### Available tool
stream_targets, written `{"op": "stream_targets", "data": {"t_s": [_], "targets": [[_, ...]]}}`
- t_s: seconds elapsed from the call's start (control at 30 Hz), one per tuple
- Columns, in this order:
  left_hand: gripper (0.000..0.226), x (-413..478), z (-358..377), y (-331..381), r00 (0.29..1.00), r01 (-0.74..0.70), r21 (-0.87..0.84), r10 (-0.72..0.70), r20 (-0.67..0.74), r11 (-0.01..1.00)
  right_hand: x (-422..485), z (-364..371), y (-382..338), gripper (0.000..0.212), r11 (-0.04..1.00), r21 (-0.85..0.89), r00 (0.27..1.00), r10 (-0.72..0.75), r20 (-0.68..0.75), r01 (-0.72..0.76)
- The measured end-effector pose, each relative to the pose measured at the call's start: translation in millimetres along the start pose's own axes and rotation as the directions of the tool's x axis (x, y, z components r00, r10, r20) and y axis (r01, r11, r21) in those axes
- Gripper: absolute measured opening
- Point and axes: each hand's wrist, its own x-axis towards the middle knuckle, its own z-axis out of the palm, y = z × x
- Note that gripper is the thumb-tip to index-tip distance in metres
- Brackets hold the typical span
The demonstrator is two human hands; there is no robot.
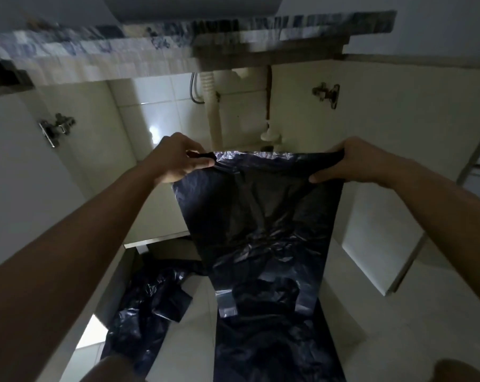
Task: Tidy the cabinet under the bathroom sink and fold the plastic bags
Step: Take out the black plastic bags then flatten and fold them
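A large black plastic bag [263, 216] hangs stretched in front of the open cabinet [161, 111] under the sink. My left hand [178, 161] pinches its upper left corner. At the upper right corner my right hand [340, 164] grips the bunched edge. The bag's lower end reaches the floor tiles. A second black bag [147, 304] lies crumpled on the floor at the lower left.
White drain pipes [214, 114] run down the back of the cabinet. Both cabinet doors stand open, with a hinge at the left [54, 128] and one at the right [327, 93]. The marbled countertop edge [178, 37] runs overhead. My knees show at the bottom edge.
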Motion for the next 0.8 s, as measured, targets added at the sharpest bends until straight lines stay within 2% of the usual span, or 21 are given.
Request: {"op": "stream_targets", "data": {"t_s": [0.13,0.23,0.33,0.4,0.47,0.53,0.6,0.67,0.7,0.73,0.77,0.8], "targets": [[0.017,12.6,-5.6,-4.8,0.981,0.038,0.037,-0.044,0.191,0.999,13.0,-8.3,3.9,0.039,0.993,-0.095,0.985,0.08,0.152,-0.066],[0.015,26.9,1.1,-7.8,0.961,0.061,0.099,-0.086,0.262,0.993,37.3,-3.2,7.6,0.038,0.972,-0.224,0.99,0.091,0.109,-0.064],[0.016,43.8,21.2,-11.4,0.982,0.106,0.123,-0.124,0.145,0.987,61.1,13.9,13.7,0.036,0.943,-0.328,0.997,0.047,-0.056,-0.063],[0.016,52.7,33.2,-14.2,0.987,0.156,0.131,-0.16,0.017,0.979,70.8,25.0,18.0,0.034,0.949,-0.298,0.979,0.039,-0.201,-0.099],[0.018,58.8,37.9,-14.7,0.979,0.186,0.086,-0.177,-0.102,0.979,74.4,31.5,18.1,0.025,0.97,-0.237,0.927,-0.038,-0.374,-0.056],[0.026,61.8,38.2,-13.3,0.967,0.16,0.053,-0.145,-0.211,0.986,73.3,34.4,18.8,0.019,0.984,-0.167,0.854,-0.134,-0.503,0.056],[0.029,55.9,37.4,-9.4,0.947,0.112,0.023,-0.099,-0.305,0.993,63.0,37.6,24.9,0.02,0.981,-0.12,0.816,-0.193,-0.545,0.152],[0.027,39.4,35.1,-3.3,0.936,0.06,0.0,-0.056,-0.347,0.998,44.7,40.9,33.6,0.018,0.97,-0.106,0.819,-0.241,-0.52,0.219],[0.024,29.4,33.2,-0.3,0.95,0.037,-0.008,-0.038,-0.31,0.999,33.4,42.5,38.1,0.014,0.965,-0.091,0.837,-0.257,-0.483,0.244],[0.022,18.8,33.2,-0.7,0.976,0.021,-0.027,-0.027,-0.215,0.999,23.0,44.9,44.4,0.011,0.966,-0.072,0.868,-0.254,-0.427,0.247],[0.02,7.4,33.8,-0.4,0.998,0.016,-0.066,-0.02,-0.059,0.998,12.2,46.8,50.7,0.009,0.974,-0.063,0.907,-0.227,-0.356,0.219],[0.016,-4.2,34.6,-1.4,0.99,0.029,-0.112,-0.013,0.14,0.993,2.9,48.4,57.9,0.006,0.984,-0.059,0.947,-0.178,-0.267,0.168]]}}
